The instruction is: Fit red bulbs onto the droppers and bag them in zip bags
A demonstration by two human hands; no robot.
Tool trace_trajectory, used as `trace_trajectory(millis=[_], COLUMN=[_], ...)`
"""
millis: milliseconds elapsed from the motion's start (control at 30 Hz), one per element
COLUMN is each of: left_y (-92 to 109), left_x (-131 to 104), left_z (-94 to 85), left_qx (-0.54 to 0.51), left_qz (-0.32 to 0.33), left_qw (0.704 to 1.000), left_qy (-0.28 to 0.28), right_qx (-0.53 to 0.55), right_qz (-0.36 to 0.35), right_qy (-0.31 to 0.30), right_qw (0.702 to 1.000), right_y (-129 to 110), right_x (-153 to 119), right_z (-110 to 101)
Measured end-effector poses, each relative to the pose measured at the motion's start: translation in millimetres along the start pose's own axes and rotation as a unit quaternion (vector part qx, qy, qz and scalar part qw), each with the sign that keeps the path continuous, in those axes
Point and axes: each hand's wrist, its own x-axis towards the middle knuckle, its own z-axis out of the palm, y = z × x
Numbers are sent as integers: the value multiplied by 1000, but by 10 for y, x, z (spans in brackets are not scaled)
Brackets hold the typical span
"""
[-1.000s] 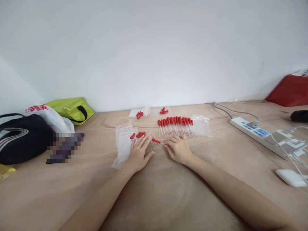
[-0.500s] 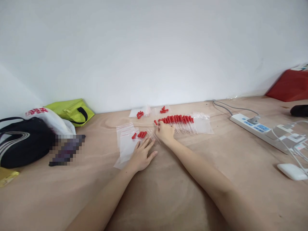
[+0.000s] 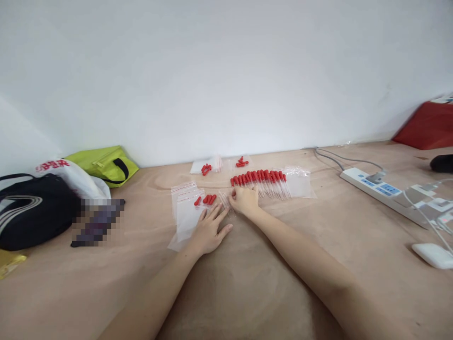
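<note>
Several clear droppers with red rubber bulbs (image 3: 260,175) lie side by side in a row on the table. At the row's left end is my right hand (image 3: 245,199), its fingers bent together at the leftmost dropper; what lies between the fingertips is too small to make out. My left hand (image 3: 211,230) rests flat with fingers spread, its fingertips by some loose clear tubes (image 3: 224,198). Loose red bulbs (image 3: 209,199) lie above it, on and beside clear zip bags (image 3: 187,217). Two small groups of red bulbs (image 3: 206,168) lie on bags farther back.
A white power strip (image 3: 385,191) with plugs and cables stands at the right, near a white charger case (image 3: 432,255). Black (image 3: 38,210) and lime-green (image 3: 106,163) bags sit at the left. A red bag (image 3: 426,126) is at the far right, against the wall.
The leftmost red bulb now lies in line with the row, nearer its neighbours. My right hand has drawn slightly back from it. My left hand has barely moved.
</note>
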Motion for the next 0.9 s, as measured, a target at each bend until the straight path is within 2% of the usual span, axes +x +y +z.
trace_trajectory(millis=[233,333,433,533,633,700,800,900], left_y=[-20,-26,-25,-51,-169,-306,-536,-695], left_x=[11,14,21,42,72,91,120,152], left_z=[8,24,32,7,-49,-78,-80,-54], left_qx=[-5,0,-1,-10,5,39,72,54], left_qz=[1,3,16,9,-75,-135,-175,-204], left_qw=[1000,1000,1000,996,976,956,944,949], left_qy=[-3,-6,17,89,203,258,272,236], right_qx=[-20,-14,-12,-10,-12,-20,-28,-16], right_qz=[26,18,15,12,-13,-51,-121,-197], right_qy=[-66,-79,-79,-53,15,70,116,116], right_qw=[997,997,997,998,1000,996,985,973], right_y=[-68,-99,-107,-70,48,177,419,647], right_x=[-39,-46,-64,-106,-208,-314,-498,-637], right_z=[-61,-65,-62,-70,-89,-102,-111,-110])
